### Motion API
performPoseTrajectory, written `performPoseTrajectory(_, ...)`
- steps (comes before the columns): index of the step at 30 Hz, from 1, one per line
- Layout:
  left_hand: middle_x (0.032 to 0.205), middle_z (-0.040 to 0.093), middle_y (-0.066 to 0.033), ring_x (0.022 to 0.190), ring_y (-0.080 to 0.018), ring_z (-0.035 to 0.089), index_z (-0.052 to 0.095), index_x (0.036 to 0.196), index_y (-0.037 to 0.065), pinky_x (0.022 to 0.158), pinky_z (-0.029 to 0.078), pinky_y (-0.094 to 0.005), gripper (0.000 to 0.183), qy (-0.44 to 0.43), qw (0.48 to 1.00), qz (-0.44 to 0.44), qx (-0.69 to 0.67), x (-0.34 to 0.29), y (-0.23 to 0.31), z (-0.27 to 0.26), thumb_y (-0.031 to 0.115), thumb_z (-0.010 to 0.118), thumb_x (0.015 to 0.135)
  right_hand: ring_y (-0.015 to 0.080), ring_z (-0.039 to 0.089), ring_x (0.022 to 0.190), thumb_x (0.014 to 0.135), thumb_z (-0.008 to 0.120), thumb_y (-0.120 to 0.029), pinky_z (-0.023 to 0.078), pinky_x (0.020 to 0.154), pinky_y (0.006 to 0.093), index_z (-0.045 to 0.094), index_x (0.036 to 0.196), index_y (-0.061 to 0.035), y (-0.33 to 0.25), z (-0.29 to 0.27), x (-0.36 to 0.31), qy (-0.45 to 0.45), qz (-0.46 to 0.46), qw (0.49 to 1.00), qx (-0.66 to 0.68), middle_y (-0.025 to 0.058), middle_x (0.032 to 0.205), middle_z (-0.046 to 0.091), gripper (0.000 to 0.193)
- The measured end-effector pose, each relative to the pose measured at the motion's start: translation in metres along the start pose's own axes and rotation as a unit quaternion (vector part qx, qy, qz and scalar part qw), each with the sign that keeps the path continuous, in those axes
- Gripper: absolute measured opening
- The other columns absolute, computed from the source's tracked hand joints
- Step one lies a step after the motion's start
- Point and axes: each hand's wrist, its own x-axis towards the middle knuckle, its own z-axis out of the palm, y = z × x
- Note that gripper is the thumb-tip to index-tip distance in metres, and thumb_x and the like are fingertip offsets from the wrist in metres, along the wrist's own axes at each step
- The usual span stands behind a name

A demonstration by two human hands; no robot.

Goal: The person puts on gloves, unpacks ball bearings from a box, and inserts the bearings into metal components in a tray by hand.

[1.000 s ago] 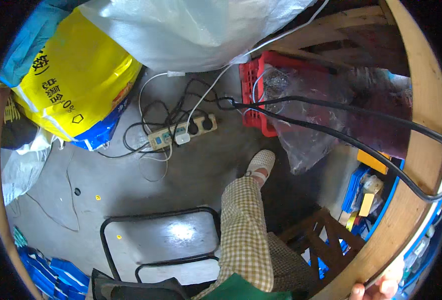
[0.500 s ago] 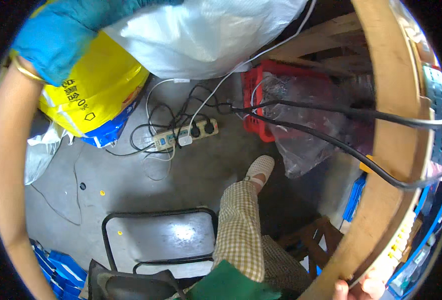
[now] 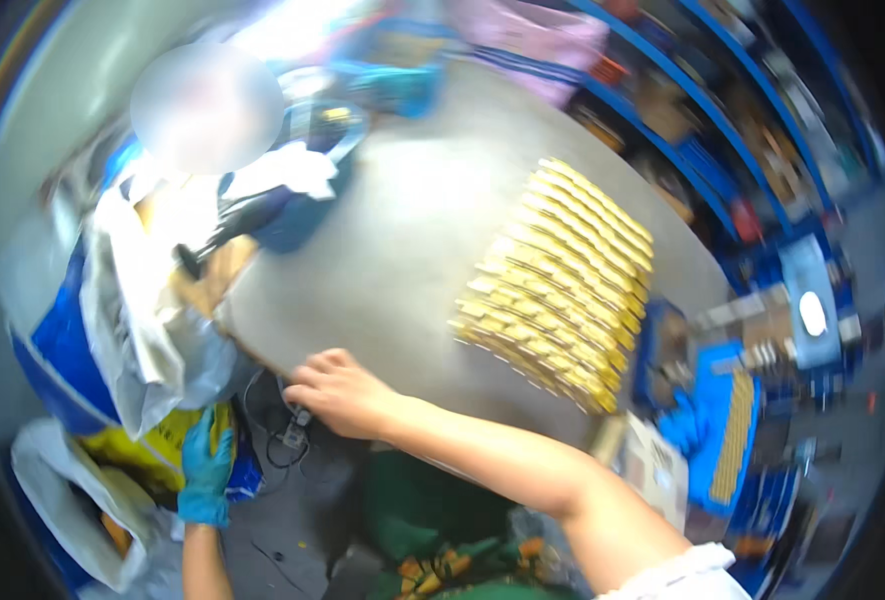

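Note:
My left hand point(image 3: 205, 460), in a teal glove, lies against the side of a yellow plastic bag point(image 3: 167, 440) below the table's left edge. Its fingers look stretched out, though motion blurs them. My bare right hand point(image 3: 337, 397) is closed over the edge of the grey table point(image 3: 392, 230), fingers curled at the rim. On the tabletop, well to the right of that hand, rows of small yellow pieces point(image 3: 562, 285) form a stacked block. White and blue sacks point(image 3: 137, 300) stand just beyond my left hand.
Across the table's far left is a person point(image 3: 207, 110) near a dark blue bin point(image 3: 302, 215). A power strip point(image 3: 295, 430) with cables lies on the floor under the edge. Blue shelving point(image 3: 707, 160) stands far right; a blue tray point(image 3: 722, 430) and a carton point(image 3: 647, 465) are nearer.
My view has swung up from the floor to the tabletop. The gloved left hand, previously reaching out over the bags, is now lower against the yellow bag. My right hand still holds the table edge.

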Motion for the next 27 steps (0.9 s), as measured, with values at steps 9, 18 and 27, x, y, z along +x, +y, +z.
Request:
performPoseTrajectory(9, 0.136, 0.043, -0.0133, 0.121, -0.0232, 0.047, 0.030, 0.142, 0.005, 0.101, 0.038, -0.0369, 0.056, -0.145, 0.728, 0.057, -0.668, -0.058, 0.270, -0.064, 0.036, 0.040, 0.097, 0.0242, 0.058, 0.086, 0.071, 0.063, -0.015, 0.048, 0.070, 0.0314, 0.056, 0.093, -0.0002, -0.129, -0.164, -0.128, 0.171, 0.000, 0.967, 0.189, 0.0103, 0.088, 0.056, 0.027)
performPoseTrajectory(18, 0.147, 0.029, -0.0151, 0.134, -0.0300, 0.031, 0.016, 0.147, 0.007, 0.111, 0.022, -0.0455, 0.079, -0.412, 0.457, 0.090, -0.783, -0.074, 0.535, 0.030, 0.056, 0.040, 0.091, 0.0295, 0.059, 0.089, 0.083, 0.055, -0.006, 0.051, 0.075, 0.0325, 0.058, 0.098, 0.0033, -0.138, -0.235, -0.315, 0.359, 0.161, 0.905, 0.160, 0.0121, 0.086, 0.059, 0.017)
performPoseTrajectory(27, 0.101, 0.063, -0.0132, 0.090, -0.0298, 0.062, 0.057, 0.117, 0.003, 0.079, 0.052, -0.0363, 0.037, -0.486, 0.634, 0.588, -0.125, -0.106, 0.491, 0.041, 0.007, 0.062, 0.080, 0.0366, 0.063, 0.076, 0.091, 0.050, -0.022, 0.050, 0.067, 0.0454, 0.049, 0.117, -0.0009, -0.185, -0.211, -0.466, -0.024, 0.529, 0.825, 0.196, 0.0237, 0.083, 0.063, 0.033)
